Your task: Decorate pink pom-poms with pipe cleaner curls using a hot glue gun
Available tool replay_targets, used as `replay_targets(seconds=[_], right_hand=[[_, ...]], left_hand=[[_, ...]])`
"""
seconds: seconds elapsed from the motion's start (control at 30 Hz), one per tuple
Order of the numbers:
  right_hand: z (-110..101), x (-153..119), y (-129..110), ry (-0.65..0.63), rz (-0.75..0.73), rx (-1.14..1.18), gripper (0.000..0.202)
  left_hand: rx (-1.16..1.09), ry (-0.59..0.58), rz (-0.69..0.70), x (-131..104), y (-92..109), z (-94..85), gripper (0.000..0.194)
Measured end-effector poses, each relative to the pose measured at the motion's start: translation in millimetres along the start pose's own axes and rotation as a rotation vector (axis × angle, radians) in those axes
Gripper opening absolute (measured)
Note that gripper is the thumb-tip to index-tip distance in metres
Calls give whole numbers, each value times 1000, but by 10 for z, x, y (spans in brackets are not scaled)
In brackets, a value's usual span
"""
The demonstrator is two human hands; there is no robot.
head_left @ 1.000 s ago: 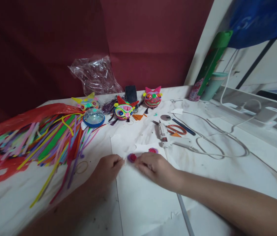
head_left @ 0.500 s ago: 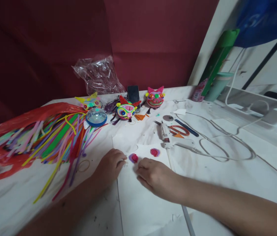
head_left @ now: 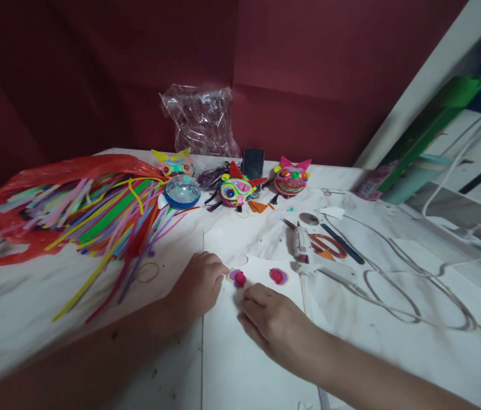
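On a white sheet [head_left: 257, 353] lie two small pieces with pink centres on purple and pale rims: the left piece [head_left: 239, 278] and the right piece [head_left: 278, 277]. My left hand [head_left: 201, 283] is closed at the sheet's left edge, its fingertips beside the left piece. Just below that piece, my right hand [head_left: 272, 319] rests with fingers bent together. Anything pinched in either hand is too small or hidden to make out. A white glue gun [head_left: 303, 247] lies right of the sheet, near orange-handled scissors [head_left: 329, 246].
Colourful pipe cleaners [head_left: 107, 219] spill from a red bag [head_left: 73, 168] at left. Behind stand three decorated heads, one red-horned [head_left: 235, 191], a clear dome [head_left: 182, 192] and a phone [head_left: 253, 164]. A cable [head_left: 406, 296] loops at right.
The view has turned, so the scene appears shifted and tilted. My left hand's fingertips have moved up against the left piece's edge. My right hand stays just below it.
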State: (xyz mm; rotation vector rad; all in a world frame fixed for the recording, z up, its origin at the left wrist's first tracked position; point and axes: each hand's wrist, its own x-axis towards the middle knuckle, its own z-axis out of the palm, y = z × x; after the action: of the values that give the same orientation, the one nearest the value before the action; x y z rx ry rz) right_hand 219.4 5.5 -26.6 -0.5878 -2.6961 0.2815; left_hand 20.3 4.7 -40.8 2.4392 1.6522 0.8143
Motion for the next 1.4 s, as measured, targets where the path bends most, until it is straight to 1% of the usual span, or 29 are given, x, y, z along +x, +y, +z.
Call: replay_targets(seconds=[0.07, 0.17, 0.3, 0.43, 0.5, 0.63, 0.77, 0.83, 0.9, 0.97, 1.0, 1.03, 1.07, 1.1, 1.13, 1.17, 1.2, 1.23, 1.27, 1.3, 1.33, 1.4], right_hand=[[12, -4, 10, -1, 12, 15, 15], [24, -10, 26, -3, 18, 36, 15], [23, -8, 28, 13, 8, 57, 15], [23, -8, 23, 7, 10, 52, 15], [21, -9, 28, 4, 16, 49, 14], [20, -12, 49, 13, 16, 58, 14], [42, -8, 36, 19, 11, 69, 15], [15, 1, 28, 11, 4, 83, 16], [-99, 15, 58, 10, -27, 95, 18], [-329, 23, 149, 70, -31, 84, 20], [-482, 19, 216, 137, 11, 61, 20], [-649, 7, 294, 206, 87, 34, 20], [-816, -16, 377, 278, 200, -1, 20], [-969, -50, 460, 313, 333, -50, 20], [-1092, -94, 540, 296, 433, -117, 20], [-1176, -145, 615, 235, 499, -190, 19], [-1214, -201, 684, 131, 528, -257, 19], [-1207, -255, 747, 25, 544, -313, 21], [-1160, -305, 806, -55, 544, -365, 31], [-1085, -347, 859, -98, 549, -411, 45], [-993, -379, 906, -106, 565, -438, 55], [-810, -418, 983, -74, 562, -454, 57]], left_hand=[[-45, 19, -33, 5, 13, 10, 15], [-72, 8, -57, 24, 2, 30, 9], [-71, -24, -45, 44, -33, 52, 11], [-58, 19, -67, 34, -23, 51, 18], [-55, 17, -51, 25, -9, 39, 16], [-17, -26, 11, 15, 1, 13, 13], [-36, -28, -15, 25, -3, 24, 10], [-50, -19, -37, 33, -10, 39, 11], [-44, 2, -59, 38, -25, 51, 18], [-35, 22, -63, 38, -52, 57, 21], [-38, 27, -50, 37, -71, 59, 18], [-48, 28, -35, 35, -93, 62, 14], [-61, 29, -25, 33, -118, 67, 12], [-74, 41, -14, 31, -145, 75, 11], [-72, 68, -5, 29, -171, 85, 9], [-62, 85, 15, 25, -197, 98, 10], [-46, 108, 41, 20, -221, 112, 14], [-20, 128, 65, 11, -244, 129, 23], [12, 145, 89, 0, -266, 147, 33], [48, 153, 110, -13, -287, 165, 44], [83, 155, 127, -27, -309, 184, 55], [132, 150, 136, -53, -353, 215, 69]])
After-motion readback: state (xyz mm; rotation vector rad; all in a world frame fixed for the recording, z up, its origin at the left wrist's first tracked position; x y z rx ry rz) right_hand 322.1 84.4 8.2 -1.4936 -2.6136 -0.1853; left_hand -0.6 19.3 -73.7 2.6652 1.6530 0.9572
